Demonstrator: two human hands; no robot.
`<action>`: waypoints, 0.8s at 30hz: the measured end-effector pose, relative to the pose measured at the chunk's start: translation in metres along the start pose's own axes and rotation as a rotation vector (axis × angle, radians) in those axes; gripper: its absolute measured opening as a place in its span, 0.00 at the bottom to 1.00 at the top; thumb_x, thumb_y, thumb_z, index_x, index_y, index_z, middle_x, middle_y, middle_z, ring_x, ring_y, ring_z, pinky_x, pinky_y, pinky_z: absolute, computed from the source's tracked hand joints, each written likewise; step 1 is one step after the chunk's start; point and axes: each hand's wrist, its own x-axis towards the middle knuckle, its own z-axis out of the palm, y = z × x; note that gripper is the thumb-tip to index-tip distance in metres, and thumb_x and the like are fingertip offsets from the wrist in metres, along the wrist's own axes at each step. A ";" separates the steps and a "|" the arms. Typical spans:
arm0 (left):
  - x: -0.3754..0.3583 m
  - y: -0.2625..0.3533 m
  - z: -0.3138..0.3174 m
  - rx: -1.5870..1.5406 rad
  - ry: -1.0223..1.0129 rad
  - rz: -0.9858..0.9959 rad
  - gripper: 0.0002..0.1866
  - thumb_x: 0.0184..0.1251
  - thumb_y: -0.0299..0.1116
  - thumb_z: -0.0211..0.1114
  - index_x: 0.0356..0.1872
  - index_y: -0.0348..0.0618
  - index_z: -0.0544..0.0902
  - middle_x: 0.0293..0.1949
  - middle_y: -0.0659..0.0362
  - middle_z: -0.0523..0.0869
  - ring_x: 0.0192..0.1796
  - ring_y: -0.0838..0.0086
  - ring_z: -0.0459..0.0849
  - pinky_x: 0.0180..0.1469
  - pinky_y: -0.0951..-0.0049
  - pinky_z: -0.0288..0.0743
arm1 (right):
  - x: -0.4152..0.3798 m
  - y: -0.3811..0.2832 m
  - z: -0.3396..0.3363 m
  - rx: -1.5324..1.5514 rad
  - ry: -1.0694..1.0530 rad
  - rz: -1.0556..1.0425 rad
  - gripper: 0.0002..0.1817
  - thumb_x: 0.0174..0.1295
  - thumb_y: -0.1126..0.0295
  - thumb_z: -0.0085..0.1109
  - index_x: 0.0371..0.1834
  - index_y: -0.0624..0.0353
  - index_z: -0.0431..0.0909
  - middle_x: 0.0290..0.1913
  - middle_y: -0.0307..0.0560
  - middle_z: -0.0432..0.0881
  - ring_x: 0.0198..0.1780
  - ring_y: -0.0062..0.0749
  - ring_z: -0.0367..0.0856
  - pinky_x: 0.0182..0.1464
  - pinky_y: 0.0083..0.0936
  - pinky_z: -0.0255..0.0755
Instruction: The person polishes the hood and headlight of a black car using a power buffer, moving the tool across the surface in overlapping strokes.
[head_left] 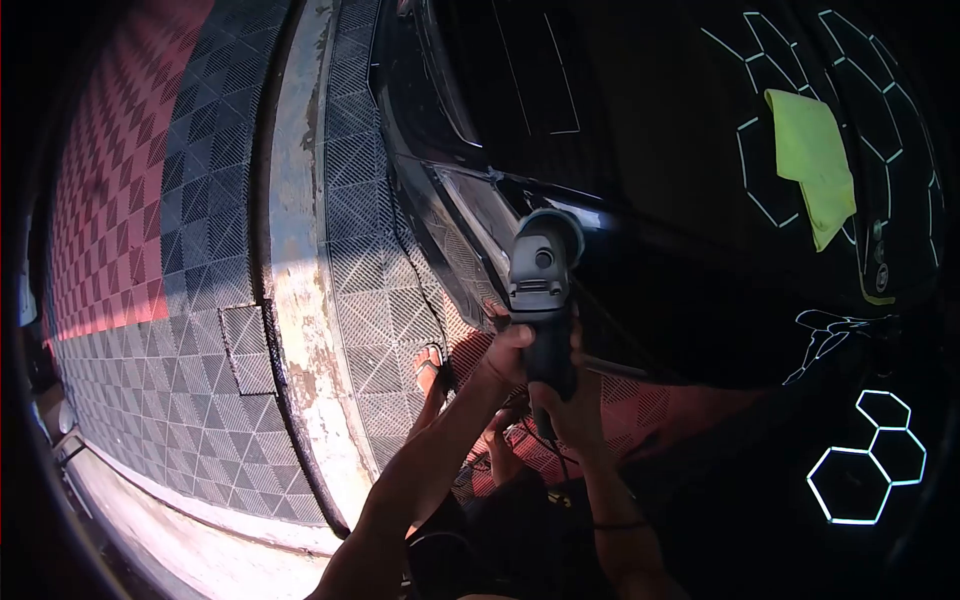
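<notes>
A polisher (541,270) with a grey head and dark body is held in both hands over the glossy black car (640,190). Its round pad (570,232) overlaps a bright streak on the paint near the car's edge. My left hand (512,350) is closed around the front of the tool's body, thumb on top. Further back, my right hand (575,412) wraps the rear handle, from which a dark cord hangs.
A yellow-green cloth (815,165) lies on the car at the right, amid reflected hexagonal light lines. Grey and red patterned floor tiles (205,390) spread to the left, crossed by a worn pale strip (300,300). A sandalled foot (429,366) stands beside the car.
</notes>
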 end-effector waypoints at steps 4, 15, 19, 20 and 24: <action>0.005 0.001 -0.004 0.001 -0.055 0.039 0.39 0.49 0.45 0.72 0.61 0.39 0.66 0.42 0.49 0.81 0.43 0.61 0.84 0.47 0.60 0.81 | 0.005 0.023 0.003 -0.223 0.087 -0.242 0.38 0.50 0.55 0.69 0.59 0.69 0.66 0.48 0.57 0.77 0.47 0.39 0.79 0.49 0.33 0.74; 0.016 -0.041 0.023 0.226 0.112 -0.144 0.34 0.46 0.43 0.72 0.53 0.35 0.74 0.40 0.49 0.83 0.41 0.64 0.84 0.44 0.66 0.81 | -0.033 0.037 -0.039 0.365 -0.002 0.072 0.35 0.53 0.56 0.67 0.57 0.70 0.66 0.36 0.48 0.81 0.34 0.29 0.83 0.36 0.24 0.76; -0.003 -0.006 -0.002 0.074 0.016 0.022 0.40 0.48 0.49 0.73 0.59 0.36 0.67 0.40 0.49 0.81 0.40 0.62 0.84 0.44 0.63 0.81 | -0.002 0.016 0.001 0.051 0.038 -0.092 0.36 0.50 0.56 0.69 0.55 0.72 0.67 0.42 0.55 0.80 0.39 0.36 0.82 0.40 0.26 0.76; -0.006 0.001 -0.009 0.041 0.004 0.056 0.40 0.50 0.51 0.73 0.58 0.37 0.66 0.39 0.50 0.80 0.38 0.63 0.83 0.44 0.63 0.80 | 0.005 0.014 0.011 -0.104 0.053 -0.182 0.37 0.49 0.58 0.68 0.57 0.72 0.66 0.44 0.58 0.79 0.41 0.39 0.82 0.41 0.27 0.77; -0.005 0.001 -0.018 0.010 -0.053 0.111 0.39 0.50 0.50 0.73 0.58 0.37 0.66 0.39 0.51 0.80 0.38 0.63 0.83 0.45 0.63 0.79 | 0.008 0.012 0.016 -0.224 0.055 -0.247 0.38 0.49 0.61 0.67 0.60 0.72 0.65 0.46 0.62 0.79 0.43 0.43 0.83 0.44 0.30 0.77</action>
